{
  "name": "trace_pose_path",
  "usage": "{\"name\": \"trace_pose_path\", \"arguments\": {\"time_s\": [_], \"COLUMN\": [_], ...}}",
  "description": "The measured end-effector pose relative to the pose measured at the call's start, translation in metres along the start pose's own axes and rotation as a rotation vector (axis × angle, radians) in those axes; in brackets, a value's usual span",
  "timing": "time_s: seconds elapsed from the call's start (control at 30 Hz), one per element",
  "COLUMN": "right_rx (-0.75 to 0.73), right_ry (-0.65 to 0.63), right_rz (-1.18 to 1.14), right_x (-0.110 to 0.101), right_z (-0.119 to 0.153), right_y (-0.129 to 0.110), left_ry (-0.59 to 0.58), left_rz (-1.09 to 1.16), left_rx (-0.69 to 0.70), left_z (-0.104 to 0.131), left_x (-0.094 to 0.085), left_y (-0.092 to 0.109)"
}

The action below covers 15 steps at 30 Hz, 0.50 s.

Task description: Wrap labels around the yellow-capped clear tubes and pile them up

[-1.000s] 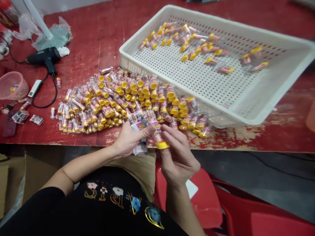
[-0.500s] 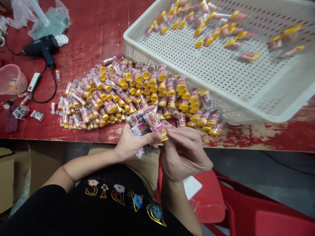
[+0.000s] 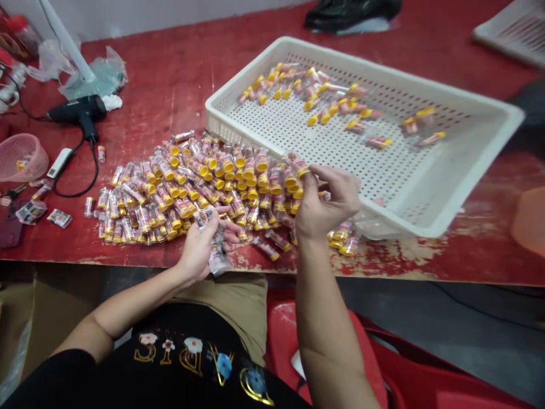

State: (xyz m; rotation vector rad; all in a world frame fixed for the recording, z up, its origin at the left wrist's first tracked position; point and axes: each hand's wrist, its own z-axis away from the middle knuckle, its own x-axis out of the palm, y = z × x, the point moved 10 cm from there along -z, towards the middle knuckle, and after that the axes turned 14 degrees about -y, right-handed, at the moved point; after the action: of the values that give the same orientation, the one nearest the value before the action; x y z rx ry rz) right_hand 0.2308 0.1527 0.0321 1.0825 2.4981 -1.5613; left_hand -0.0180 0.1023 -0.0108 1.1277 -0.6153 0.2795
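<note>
Plastic wrappers (image 3: 218,257) with printed labels are held in my left hand (image 3: 199,248), near the table's front edge. My right hand (image 3: 326,205) pinches a small clear tube with a yellow cap (image 3: 300,166), held over the right part of the pile beside the basket wall. A large pile of wrapped tubes with yellow caps (image 3: 170,187) lies in front of the basket. The white perforated basket (image 3: 409,224) holds scattered tubes with yellow ends (image 3: 336,105).
At the left are a black heat gun (image 3: 79,111) with a cable, a pink basket (image 3: 38,165), and small printed packets (image 3: 59,218). A black object (image 3: 353,12) lies at the back. Red chairs (image 3: 283,329) stand below the table edge.
My hands have parted. The right one has moved up and away with a tube, while the left keeps wrappers lower left. The view has shifted, showing more of the table's back.
</note>
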Motion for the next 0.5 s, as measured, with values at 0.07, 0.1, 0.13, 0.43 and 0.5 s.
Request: {"name": "trace_pose_path", "arguments": {"time_s": [0.07, 0.1, 0.13, 0.43, 0.5], "right_rx": [-0.029, -0.055, -0.079, 0.147, 0.185], "right_ry": [-0.092, -0.159, -0.229, -0.241, -0.233], "right_rz": [0.047, 0.056, 0.057, 0.364, 0.368], "right_x": [0.013, 0.02, 0.026, -0.105, -0.137], "right_z": [-0.019, -0.025, -0.029, -0.036, -0.034], "right_y": [0.008, 0.009, 0.01, 0.112, 0.134], "left_ry": [0.031, 0.051, 0.074, 0.078, 0.026], "left_rz": [-0.017, -0.022, -0.025, -0.321, -0.47], "left_rx": [0.027, 0.04, 0.055, 0.237, 0.29], "left_z": [0.0, 0.001, 0.002, -0.038, -0.069], "left_x": [-0.009, -0.014, -0.02, -0.045, -0.03], "left_y": [0.01, 0.015, 0.02, 0.127, 0.16]}}
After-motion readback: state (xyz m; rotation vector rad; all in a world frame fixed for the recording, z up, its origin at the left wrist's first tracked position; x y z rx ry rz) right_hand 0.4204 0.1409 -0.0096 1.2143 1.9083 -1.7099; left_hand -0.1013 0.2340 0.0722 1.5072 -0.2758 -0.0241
